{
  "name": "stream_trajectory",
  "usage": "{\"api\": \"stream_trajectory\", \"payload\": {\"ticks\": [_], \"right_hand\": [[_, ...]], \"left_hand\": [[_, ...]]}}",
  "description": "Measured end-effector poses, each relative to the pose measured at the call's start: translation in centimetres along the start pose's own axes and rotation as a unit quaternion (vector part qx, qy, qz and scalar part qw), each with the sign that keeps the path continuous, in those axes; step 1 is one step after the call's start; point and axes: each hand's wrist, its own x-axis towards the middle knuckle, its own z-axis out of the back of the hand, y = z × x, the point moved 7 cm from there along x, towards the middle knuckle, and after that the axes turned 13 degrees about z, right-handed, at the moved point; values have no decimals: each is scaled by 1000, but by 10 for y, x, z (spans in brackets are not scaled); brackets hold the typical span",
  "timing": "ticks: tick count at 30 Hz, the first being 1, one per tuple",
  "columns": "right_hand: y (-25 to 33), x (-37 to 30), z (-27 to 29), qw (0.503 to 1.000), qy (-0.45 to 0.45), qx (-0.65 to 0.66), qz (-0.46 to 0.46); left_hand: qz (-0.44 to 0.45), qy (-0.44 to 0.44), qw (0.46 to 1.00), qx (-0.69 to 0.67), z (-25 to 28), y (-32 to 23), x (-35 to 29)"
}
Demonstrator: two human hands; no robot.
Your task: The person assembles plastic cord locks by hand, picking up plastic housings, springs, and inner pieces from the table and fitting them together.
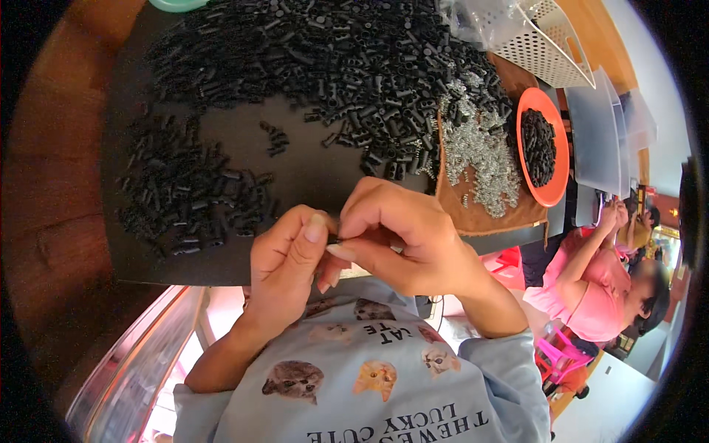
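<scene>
In the head view, a small dark piece (334, 239) was pinched by the left hand (289, 258) and right hand (410, 236), left of the brown cloth (473, 220).
Both grips were nearly closed. Work was judged unfinished: loose black parts (369, 81) were heaped beyond the cloth, springs (484, 148) on it; finished pieces could not be told. Bare counter (317, 173) was left leftward.
</scene>
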Motion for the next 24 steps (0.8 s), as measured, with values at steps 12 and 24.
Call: {"api": "stream_trajectory", "payload": {"ticks": [12, 24], "right_hand": [[12, 12, -3, 991, 30, -106, 75], [-24, 80, -31, 844, 255, -439, 171]], "left_hand": [[-46, 30, 998, -24, 7, 5, -6], [3, 88, 996, -23, 5, 8, -7]]}}
